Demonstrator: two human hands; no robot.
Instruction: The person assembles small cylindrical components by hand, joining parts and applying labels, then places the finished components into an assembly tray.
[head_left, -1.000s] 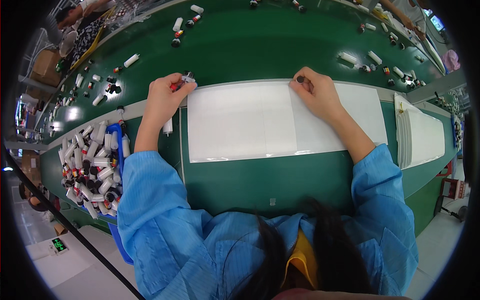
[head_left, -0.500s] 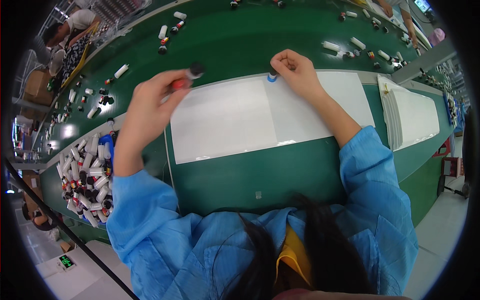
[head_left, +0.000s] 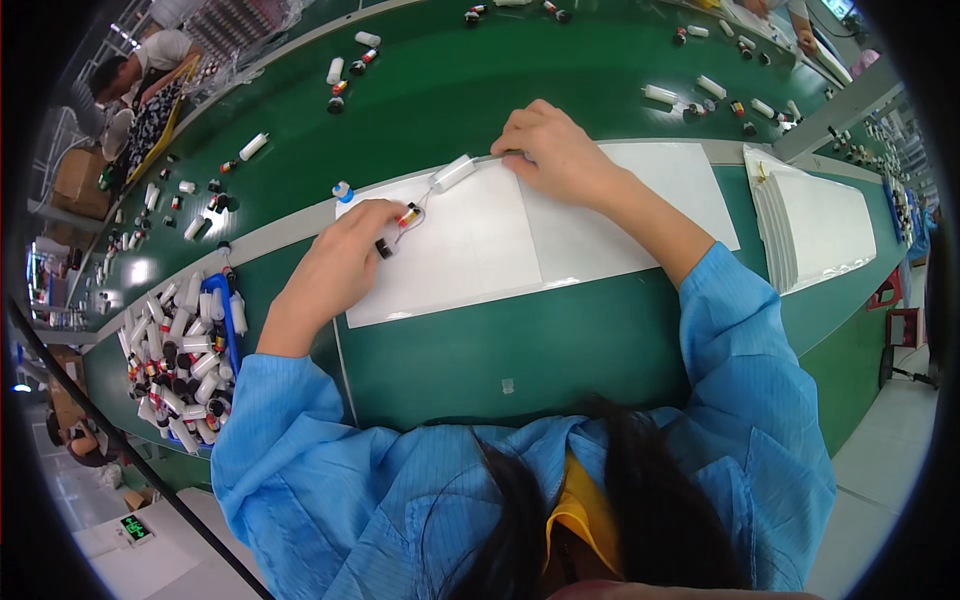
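My left hand (head_left: 345, 250) is closed over the left part of a white sheet (head_left: 470, 240), its fingertips on a small red-and-yellow part (head_left: 408, 215) with a thin wire. A black cap (head_left: 384, 248) pokes out beside its thumb. The wire runs toward a white cylinder (head_left: 455, 174), which lies tilted near the sheet's far edge. Beyond the left knuckles stands a small blue-and-white piece (head_left: 343, 191). My right hand (head_left: 555, 155) is pinched at the far edge, right of the cylinder; something thin and dark shows at its fingertips, too small to name.
A blue bin (head_left: 236, 345) heaped with white cylinders and black-capped parts is at the left. More such parts lie scattered over the green belt (head_left: 430, 80) beyond. A stack of white sheets (head_left: 825, 225) rests at the right. Other people work at the far left and far right.
My left hand has come down and right onto the sheet with its part. The white cylinder now shows between my hands. The blue piece by my right fingertips is gone; one stands by my left hand.
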